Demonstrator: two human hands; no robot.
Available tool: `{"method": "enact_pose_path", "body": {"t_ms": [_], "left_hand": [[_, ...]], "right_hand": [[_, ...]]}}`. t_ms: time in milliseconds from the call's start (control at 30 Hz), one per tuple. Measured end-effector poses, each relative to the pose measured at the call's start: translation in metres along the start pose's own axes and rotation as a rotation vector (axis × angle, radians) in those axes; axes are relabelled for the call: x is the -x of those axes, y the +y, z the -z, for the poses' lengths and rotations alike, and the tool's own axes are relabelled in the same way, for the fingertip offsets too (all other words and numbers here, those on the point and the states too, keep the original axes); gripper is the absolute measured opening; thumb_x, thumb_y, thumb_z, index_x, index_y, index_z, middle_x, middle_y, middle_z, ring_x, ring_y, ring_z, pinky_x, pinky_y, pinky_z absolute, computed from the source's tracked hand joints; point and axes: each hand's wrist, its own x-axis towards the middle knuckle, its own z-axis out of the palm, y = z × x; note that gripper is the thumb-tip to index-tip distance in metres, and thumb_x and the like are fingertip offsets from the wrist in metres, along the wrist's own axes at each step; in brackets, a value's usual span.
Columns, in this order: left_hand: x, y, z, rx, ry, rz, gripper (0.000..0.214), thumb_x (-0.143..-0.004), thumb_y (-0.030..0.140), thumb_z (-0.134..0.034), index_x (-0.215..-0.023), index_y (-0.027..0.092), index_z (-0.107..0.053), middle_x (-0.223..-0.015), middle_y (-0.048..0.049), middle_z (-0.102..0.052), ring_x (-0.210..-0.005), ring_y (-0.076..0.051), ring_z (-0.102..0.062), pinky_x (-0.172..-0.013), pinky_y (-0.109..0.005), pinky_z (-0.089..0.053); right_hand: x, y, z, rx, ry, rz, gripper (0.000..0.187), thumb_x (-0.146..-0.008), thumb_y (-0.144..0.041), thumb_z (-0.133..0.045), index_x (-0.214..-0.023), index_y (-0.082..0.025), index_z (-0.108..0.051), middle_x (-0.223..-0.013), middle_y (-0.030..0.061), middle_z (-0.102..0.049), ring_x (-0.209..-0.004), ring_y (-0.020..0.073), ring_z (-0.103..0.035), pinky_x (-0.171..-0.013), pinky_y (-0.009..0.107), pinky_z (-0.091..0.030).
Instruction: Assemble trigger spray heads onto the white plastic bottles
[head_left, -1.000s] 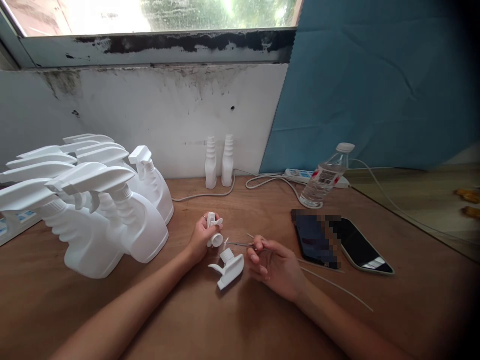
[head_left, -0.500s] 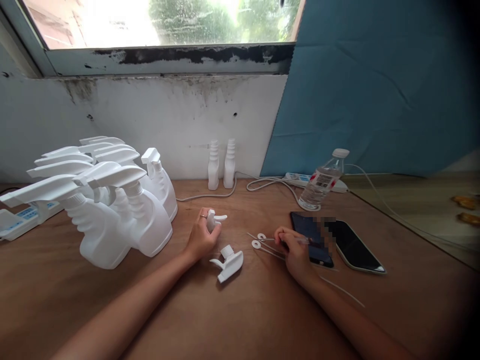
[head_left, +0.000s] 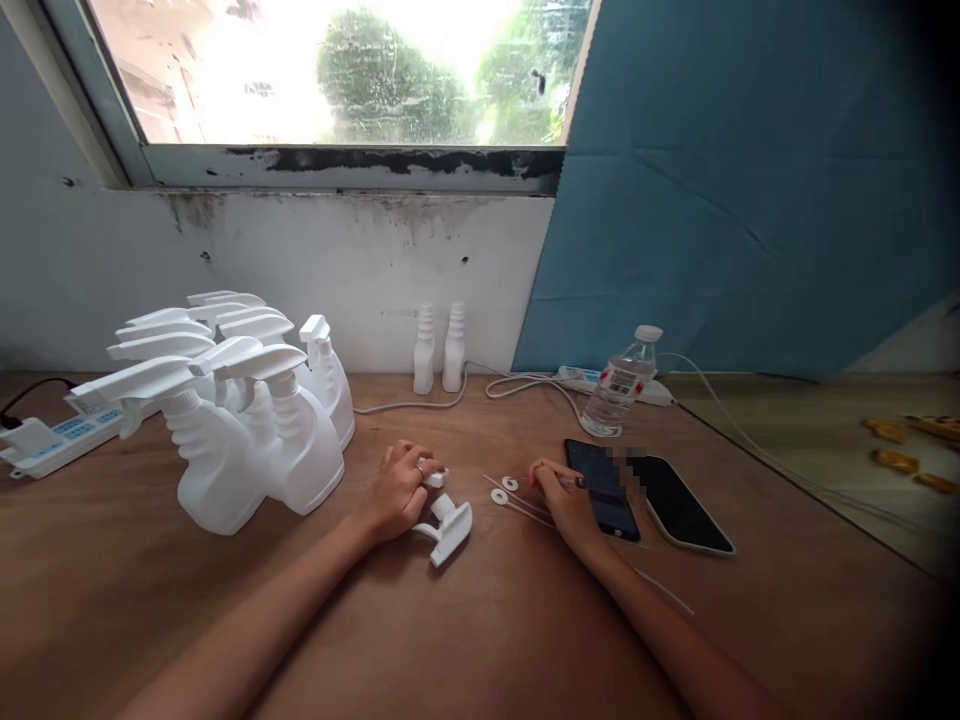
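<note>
My left hand (head_left: 399,490) is curled over a small white trigger sprayer head (head_left: 435,477), its fingers covering most of it. A second trigger sprayer head (head_left: 452,533) lies on its side just in front of that hand. My right hand (head_left: 568,505) is closed in a pinch beside the phones; a bit of something clear shows at the fingers, too small to name. Thin white tubes (head_left: 529,512) run on the table to the left of the right hand and partly under it. Two white ring washers (head_left: 499,496) lie by the tube ends.
Several white spray bottles (head_left: 225,470) with heads on stand grouped at the left, by a power strip (head_left: 64,440). Two slim white bottles (head_left: 424,350) stand against the wall. A water bottle (head_left: 619,390), a dark phone (head_left: 600,490) and another phone (head_left: 686,510) are at the right.
My left hand has turned over the sprayer head, hiding more of it. The right hand has drawn back slightly from the washers, and the thin tube at its fingertips no longer shows. The view has tilted up.
</note>
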Motion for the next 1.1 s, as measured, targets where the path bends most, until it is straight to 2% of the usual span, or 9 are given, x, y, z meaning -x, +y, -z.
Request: {"method": "enact_pose_path", "body": {"t_ms": [133, 233, 400, 500, 567, 667, 833, 967, 1100], "left_hand": [[-0.004, 0.002, 0.003, -0.031, -0.011, -0.053, 0.039, -0.074, 0.011, -0.044, -0.108, 0.017, -0.063, -0.109, -0.0085, -0.061, -0.103, -0.025, -0.047, -0.091, -0.044, -0.035], [-0.012, 0.018, 0.025, -0.047, 0.059, -0.085, 0.036, -0.071, 0.009, -0.047, -0.103, 0.014, -0.062, -0.102, -0.0085, -0.066, -0.094, -0.022, -0.054, -0.085, -0.039, -0.041], [-0.017, 0.073, 0.133, -0.251, 0.455, -0.289, 0.026, -0.077, 0.007, -0.049, -0.097, 0.018, -0.063, -0.091, -0.003, -0.068, -0.083, -0.016, -0.059, -0.08, -0.032, -0.048], [-0.008, 0.092, 0.198, -0.513, 0.76, -0.131, 0.025, -0.079, 0.013, -0.055, -0.102, 0.018, -0.064, -0.093, -0.001, -0.067, -0.082, -0.015, -0.061, -0.078, -0.028, -0.049], [-0.001, 0.088, 0.222, -0.651, 0.858, 0.035, 0.024, -0.082, 0.021, -0.055, -0.103, 0.018, -0.066, -0.092, -0.0019, -0.067, -0.087, -0.018, -0.059, -0.082, -0.031, -0.048], [0.005, 0.063, 0.229, -0.728, 0.791, 0.21, 0.026, -0.084, 0.031, -0.051, -0.1, 0.019, -0.067, -0.091, -0.0036, -0.067, -0.095, -0.022, -0.056, -0.087, -0.036, -0.047], [0.007, 0.026, 0.224, -0.747, 0.545, 0.268, 0.032, -0.081, 0.039, -0.053, -0.103, 0.021, -0.067, -0.085, -0.0064, -0.068, -0.093, -0.028, -0.056, -0.084, -0.043, -0.046], [0.013, 0.027, 0.232, -0.645, 0.432, 0.128, 0.028, -0.087, 0.033, -0.045, -0.103, 0.022, -0.065, -0.092, -0.0041, -0.067, -0.09, -0.023, -0.06, -0.077, -0.035, -0.046], [0.017, 0.05, 0.235, -0.567, 0.402, -0.078, 0.021, -0.09, 0.03, -0.045, -0.102, 0.021, -0.06, -0.091, -0.0009, -0.066, -0.072, -0.014, -0.062, -0.064, -0.026, -0.046]], "right_hand": [[0.002, -0.002, -0.002, 0.025, -0.15, -0.044, 0.025, -0.078, -0.036, -0.045, -0.062, -0.018, -0.054, -0.044, -0.0041, -0.038, -0.044, 0.0125, -0.036, -0.047, 0.024, -0.026], [0.005, 0.0, -0.004, 0.12, -0.17, 0.051, 0.029, -0.082, -0.036, -0.045, -0.066, -0.017, -0.058, -0.053, -0.001, -0.05, -0.05, 0.0134, -0.045, -0.05, 0.025, -0.032], [0.011, 0.006, -0.008, 0.289, -0.176, 0.278, 0.027, -0.089, -0.033, -0.046, -0.075, -0.017, -0.062, -0.065, 0.0002, -0.061, -0.057, 0.0129, -0.055, -0.058, 0.024, -0.04], [0.013, 0.007, -0.01, 0.305, -0.14, 0.364, 0.024, -0.091, -0.03, -0.046, -0.078, -0.018, -0.062, -0.068, 0.0004, -0.063, -0.059, 0.0126, -0.058, -0.06, 0.023, -0.042], [0.014, 0.008, -0.011, 0.301, -0.128, 0.408, 0.022, -0.092, -0.027, -0.046, -0.08, -0.018, -0.062, -0.07, 0.0004, -0.064, -0.061, 0.0125, -0.06, -0.061, 0.023, -0.044], [0.016, 0.007, -0.01, 0.289, -0.106, 0.471, 0.019, -0.092, -0.024, -0.046, -0.083, -0.019, -0.062, -0.074, 0.0003, -0.065, -0.064, 0.0123, -0.062, -0.064, 0.022, -0.047], [0.018, 0.005, -0.011, 0.21, 0.063, 0.467, 0.017, -0.093, -0.027, -0.047, -0.103, -0.021, -0.059, -0.086, 0.0023, -0.068, -0.068, 0.0136, -0.065, -0.068, 0.025, -0.051], [0.013, -0.002, -0.014, 0.038, 0.147, 0.399, 0.032, -0.097, -0.037, -0.04, -0.121, -0.021, -0.053, -0.092, 0.005, -0.07, -0.048, 0.0101, -0.056, -0.054, 0.025, -0.049], [0.004, -0.049, -0.02, 0.038, 0.052, 0.303, 0.04, -0.098, -0.044, -0.036, -0.087, -0.019, -0.065, -0.052, -0.0011, -0.056, -0.041, 0.0105, -0.05, -0.043, 0.022, -0.039]]}}
